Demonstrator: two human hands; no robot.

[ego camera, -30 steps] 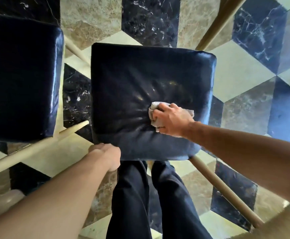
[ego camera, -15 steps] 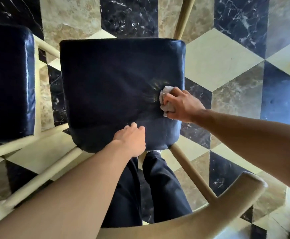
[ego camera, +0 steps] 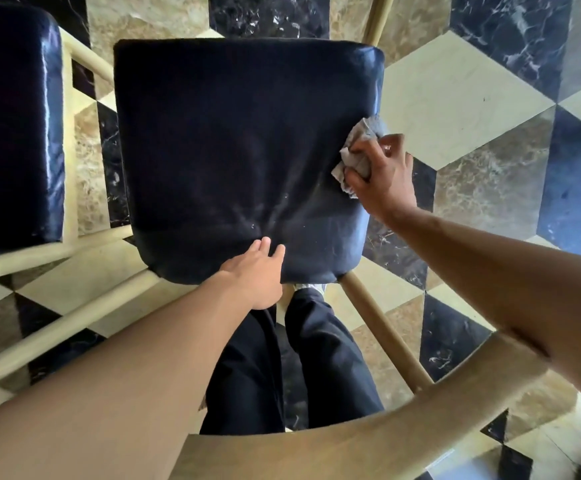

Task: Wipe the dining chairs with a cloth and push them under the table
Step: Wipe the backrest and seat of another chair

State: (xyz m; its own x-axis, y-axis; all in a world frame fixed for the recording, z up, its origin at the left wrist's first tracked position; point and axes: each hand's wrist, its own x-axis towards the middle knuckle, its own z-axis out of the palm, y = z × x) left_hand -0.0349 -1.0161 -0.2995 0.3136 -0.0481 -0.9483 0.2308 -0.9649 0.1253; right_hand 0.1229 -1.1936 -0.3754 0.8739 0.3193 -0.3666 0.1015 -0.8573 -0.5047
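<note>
Grey cloth (ego camera: 356, 152) sits bunched in your right hand (ego camera: 382, 174), fingers closed around it, pressed against the seat's right edge at about 3 o'clock on the dark leather chair seat (ego camera: 244, 150). 1 second ago that cloth was near the seat's middle; half a second later it was further right, and now it has reached the edge, so this stroke looks finished across the cushion. Your left hand (ego camera: 256, 271) lies open with its fingers flat on the front edge at 6 o'clock, steadying the chair where before it gripped lower. Judging from this, the top is nearly wiped, and the side and the pale wooden frame (ego camera: 379, 313) remain. A second chair seat (ego camera: 12, 126) waits at 9 o'clock over the marble floor (ego camera: 472, 98). No tabletop shows, so pushing in comes later.
</note>
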